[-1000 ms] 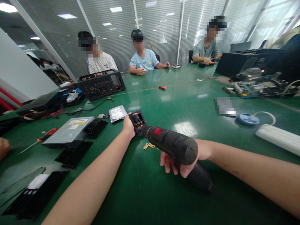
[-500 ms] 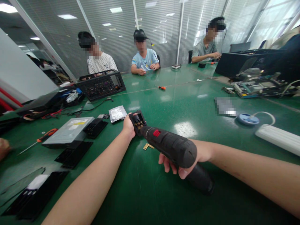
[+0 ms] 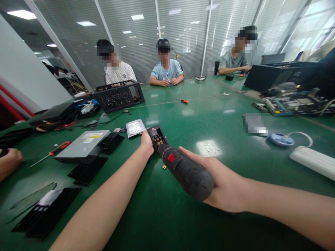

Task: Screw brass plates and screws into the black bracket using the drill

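My left hand (image 3: 147, 143) grips a small black part (image 3: 157, 136) with brass contacts inside, held upright on the green table (image 3: 199, 115). My right hand (image 3: 222, 181) is wrapped around a black electric screwdriver (image 3: 187, 172) with a red switch. Its tip points into the small black part. A small brass bracket (image 3: 164, 166) lies on the table just under the tool.
A hard drive (image 3: 134, 128), an optical drive (image 3: 82, 146), black panels (image 3: 87, 169) and a red-handled screwdriver (image 3: 52, 152) lie at left. A power strip (image 3: 312, 160) and circuit boards (image 3: 293, 103) are at right. Three people sit at the far side. Another person's hand (image 3: 9, 161) is at the left edge.
My right hand has turned over so its back faces up, hiding the tool's handle. The view has shifted slightly. The tool tip stays at the black part.
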`<act>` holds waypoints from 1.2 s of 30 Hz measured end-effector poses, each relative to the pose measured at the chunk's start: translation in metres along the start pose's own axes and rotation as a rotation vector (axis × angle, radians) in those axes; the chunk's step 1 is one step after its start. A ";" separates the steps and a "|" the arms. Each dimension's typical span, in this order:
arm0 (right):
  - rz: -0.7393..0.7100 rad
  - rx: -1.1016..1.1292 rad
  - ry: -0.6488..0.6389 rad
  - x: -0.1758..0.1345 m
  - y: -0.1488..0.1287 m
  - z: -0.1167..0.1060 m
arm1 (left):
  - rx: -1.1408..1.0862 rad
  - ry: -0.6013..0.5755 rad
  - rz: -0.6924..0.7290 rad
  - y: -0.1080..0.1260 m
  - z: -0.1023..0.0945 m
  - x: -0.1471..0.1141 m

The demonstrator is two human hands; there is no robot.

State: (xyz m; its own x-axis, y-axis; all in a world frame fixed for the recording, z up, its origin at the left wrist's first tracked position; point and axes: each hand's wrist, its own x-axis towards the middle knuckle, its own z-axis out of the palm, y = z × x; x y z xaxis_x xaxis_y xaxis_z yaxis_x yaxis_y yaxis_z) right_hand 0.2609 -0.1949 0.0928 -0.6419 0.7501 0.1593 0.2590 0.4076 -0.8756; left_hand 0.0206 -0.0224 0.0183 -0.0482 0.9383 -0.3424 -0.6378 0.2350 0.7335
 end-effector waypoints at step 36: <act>-0.110 0.215 0.102 0.010 0.030 -0.019 | -0.031 0.077 0.048 -0.001 0.016 -0.014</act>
State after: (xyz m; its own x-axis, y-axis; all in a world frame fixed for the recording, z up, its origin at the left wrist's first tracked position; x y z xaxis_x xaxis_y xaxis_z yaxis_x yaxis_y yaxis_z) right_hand 0.2760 -0.1649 0.0768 -0.5791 0.7601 0.2948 0.0248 0.3778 -0.9255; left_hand 0.0337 -0.0316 0.0317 -0.1372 0.9256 -0.3527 -0.6565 0.1817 0.7321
